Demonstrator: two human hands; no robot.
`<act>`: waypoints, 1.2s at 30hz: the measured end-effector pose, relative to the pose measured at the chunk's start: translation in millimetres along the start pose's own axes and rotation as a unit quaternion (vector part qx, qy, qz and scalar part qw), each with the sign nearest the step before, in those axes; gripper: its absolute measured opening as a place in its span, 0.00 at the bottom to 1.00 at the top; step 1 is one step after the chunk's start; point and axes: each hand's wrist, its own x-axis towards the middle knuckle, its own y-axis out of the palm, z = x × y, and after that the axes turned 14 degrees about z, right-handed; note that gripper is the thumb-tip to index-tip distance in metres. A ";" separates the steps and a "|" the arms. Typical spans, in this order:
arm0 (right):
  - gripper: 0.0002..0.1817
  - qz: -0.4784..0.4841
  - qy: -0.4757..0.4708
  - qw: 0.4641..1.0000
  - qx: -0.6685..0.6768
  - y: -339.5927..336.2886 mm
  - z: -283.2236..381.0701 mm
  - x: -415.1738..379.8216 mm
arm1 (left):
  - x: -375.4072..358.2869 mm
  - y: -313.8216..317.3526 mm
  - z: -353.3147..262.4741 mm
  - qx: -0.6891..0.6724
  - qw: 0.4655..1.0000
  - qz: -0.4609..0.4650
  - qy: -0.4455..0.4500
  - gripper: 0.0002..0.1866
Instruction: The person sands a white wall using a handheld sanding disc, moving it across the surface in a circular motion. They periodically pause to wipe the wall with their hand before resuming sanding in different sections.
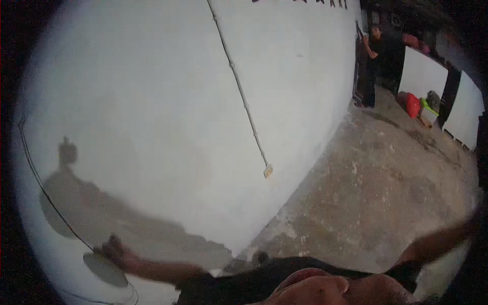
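My left hand (116,252) is stretched out near the white wall (162,91), dim and partly blurred. Against it is a flat, round, pale disc (104,269), seen nearly edge-on. The fingers seem closed on this disc, and its exact kind does not show. A large shadow of hand, arm and disc falls on the wall. My right arm (437,244) reaches out to the far right, where its hand is lost past the dark rim of the view.
A thin cable (48,195) runs down the left. A conduit (239,86) ends at a switch box (268,171). Stained concrete floor (351,198) spreads right. A person (372,66) stands by the wall's far end; white panels (422,76), a red item (413,105) lie beyond.
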 end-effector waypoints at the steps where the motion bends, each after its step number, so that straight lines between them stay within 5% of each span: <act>1: 0.15 -0.006 -0.005 1.000 -0.008 2.7 -14.0 28.4 | 14.5 -10.1 -46.0 -0.070 0.997 -0.032 -0.029 0.31; 4: 0.14 -0.024 -0.011 1.000 -0.013 15.5 -34.5 104.1 | 43.8 -27.4 -164.9 -0.259 0.962 -0.059 -0.063 0.31; 6: 0.13 -0.042 -0.017 0.999 0.010 41.1 -39.9 134.4 | 51.2 -15.6 -191.4 -0.245 0.965 -0.059 -0.070 0.29; 8: 0.13 -0.045 -0.034 0.998 0.042 69.9 -24.2 161.1 | 35.2 -18.9 -203.8 -0.677 0.733 -0.033 -0.055 0.22; 9: 0.13 -0.026 -0.039 0.996 0.070 100.0 -15.6 159.9 | 25.5 -12.7 -188.7 -0.678 0.733 -0.011 -0.054 0.22; 10: 0.13 -0.009 -0.039 0.993 0.109 132.8 -7.9 152.1 | 24.0 9.3 -171.1 -0.739 0.674 0.013 0.026 0.21; 12: 0.15 0.059 -0.019 0.970 0.234 217.8 -0.8 144.7 | 37.7 13.1 -175.9 -0.810 0.583 -0.030 0.050 0.14; 13: 0.17 0.095 -0.004 0.942 0.321 274.5 -3.0 137.7 | 43.8 -4.1 -180.3 -0.812 0.581 -0.022 0.058 0.14; 14: 0.18 0.118 -0.005 0.907 0.405 346.6 -20.4 133.4 | 54.8 -25.0 -198.5 -0.858 0.504 -0.044 0.092 0.11; 15: 0.20 0.272 0.117 0.873 0.388 298.5 80.7 87.8 | 63.1 -27.9 -212.1 -0.896 0.421 -0.069 0.122 0.08; 16: 0.22 0.273 0.113 0.863 0.409 342.2 75.7 68.7 | 71.1 -32.6 -238.3 -0.907 0.386 -0.110 0.130 0.09; 17: 0.25 0.275 0.107 0.854 0.429 406.2 79.9 51.4 | 75.1 -18.9 -283.8 -0.890 0.416 -0.145 0.113 0.09; 18: 0.23 0.239 0.190 0.807 0.505 487.4 71.2 30.3 | 75.9 -2.5 -343.6 -0.843 0.509 -0.157 0.076 0.10; 19: 0.20 0.280 0.268 0.782 0.488 565.6 71.0 13.1 | 74.0 30.1 -405.2 -0.754 0.646 -0.100 0.063 0.11; 20: 0.17 0.266 0.224 0.752 0.561 597.4 99.7 -29.5 | 73.4 70.6 -475.6 -0.636 0.764 0.000 0.107 0.12; 21: 0.14 0.364 0.299 0.708 0.526 622.6 126.2 -59.1 | 68.6 120.5 -552.9 -0.504 0.824 0.142 0.215 0.13; 22: 0.11 0.461 0.372 0.648 0.479 639.5 151.2 -99.7 | 56.7 170.8 -621.0 -0.328 0.809 0.290 0.391 0.14; 23: 0.11 0.489 0.367 0.625 0.486 628.1 182.2 -154.5 | 26.3 211.8 -663.9 -0.225 0.709 0.378 0.551 0.15; 24: 0.13 0.642 0.266 0.637 0.333 658.0 186.5 -191.6 | -18.8 228.6 -660.1 -0.223 0.630 0.413 0.618 0.10; 25: 0.16 0.681 0.286 0.586 0.332 660.9 204.5 -208.3 | -56.1 222.2 -675.5 -0.244 0.571 0.499 0.605 0.12; 26: 0.19 0.717 0.299 0.534 0.334 670.2 229.7 -224.8 | -100.2 230.6 -684.9 -0.337 0.550 0.436 0.628 0.11; 27: 0.21 0.696 0.227 0.495 0.468 720.4 225.5 -264.8 | -143.8 238.4 -683.2 -0.361 0.589 0.382 0.614 0.07; 28: 0.21 0.696 0.219 0.488 0.480 754.8 240.0 -309.2 | -149.7 200.0 -667.3 -0.249 0.599 0.463 0.604 0.04; 30: 0.23 0.737 0.252 0.530 0.335 699.4 255.8 -310.4 | -229.8 226.5 -669.0 -0.298 0.590 0.558 0.502 0.07; 31: 0.25 0.740 0.266 0.539 0.302 680.2 257.6 -315.5 | -250.6 214.8 -662.5 -0.257 0.557 0.565 0.552 0.08; 33: 0.27 0.702 0.293 0.547 0.349 681.1 244.5 -343.1 | -290.6 189.8 -642.1 -0.205 0.512 0.585 0.594 0.10; 35: 0.28 0.609 0.314 0.548 0.480 707.8 224.6 -386.9 | -369.1 194.2 -620.0 -0.247 0.534 0.598 0.545 0.13; 36: 0.28 0.607 0.315 0.550 0.480 709.8 224.0 -392.9 | -367.9 170.1 -606.0 -0.202 0.448 0.686 0.536 0.16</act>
